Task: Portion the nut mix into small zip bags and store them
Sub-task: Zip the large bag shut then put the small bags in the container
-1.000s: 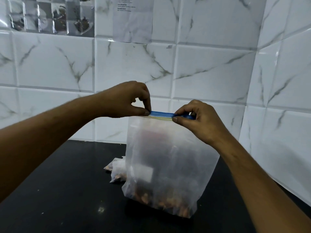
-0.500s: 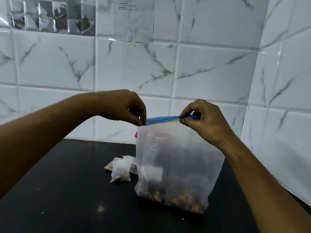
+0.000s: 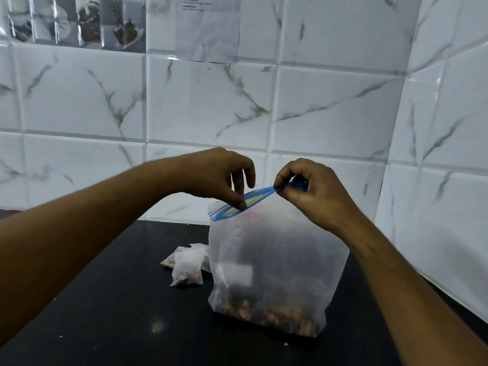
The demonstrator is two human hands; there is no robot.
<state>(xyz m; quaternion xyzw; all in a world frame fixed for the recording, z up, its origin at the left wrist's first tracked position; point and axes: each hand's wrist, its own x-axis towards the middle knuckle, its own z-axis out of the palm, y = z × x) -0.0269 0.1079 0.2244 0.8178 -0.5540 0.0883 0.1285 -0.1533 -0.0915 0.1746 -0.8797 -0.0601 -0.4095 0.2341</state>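
The big frosted zip bag (image 3: 277,260) stands upright on the dark surface (image 3: 105,313), right of centre and close to the wall corner, with the nut mix (image 3: 277,317) lying in a low brown layer along its bottom. Something pale and boxy shows through its near side, too clouded by the plastic for me to make out. Its blue zip strip (image 3: 253,199) runs across the top, tilted so that the right end sits higher than the left, and a yellowish band shows between the blue edges. My right hand (image 3: 314,191) is curled over the high right end, and its fingers (image 3: 284,178) pinch the strip tight. My left hand (image 3: 221,175) comes in from the left above the bag's mouth, thumb and forefinger closed on the strip near its middle, the other fingers bent and lifted clear. The strip's left end pokes out free beyond them. Just left of the big bag, touching or nearly touching its side, a few small zip bags (image 3: 186,265) lie in a loose cluster on the surface, each with a little brown mix in it. Behind everything rise white marble-veined wall tiles (image 3: 211,101), which turn the corner on the right. High up on the far wall a sheet of paper (image 3: 208,27) is stuck, and to its left is a glossy picture panel (image 3: 74,19).
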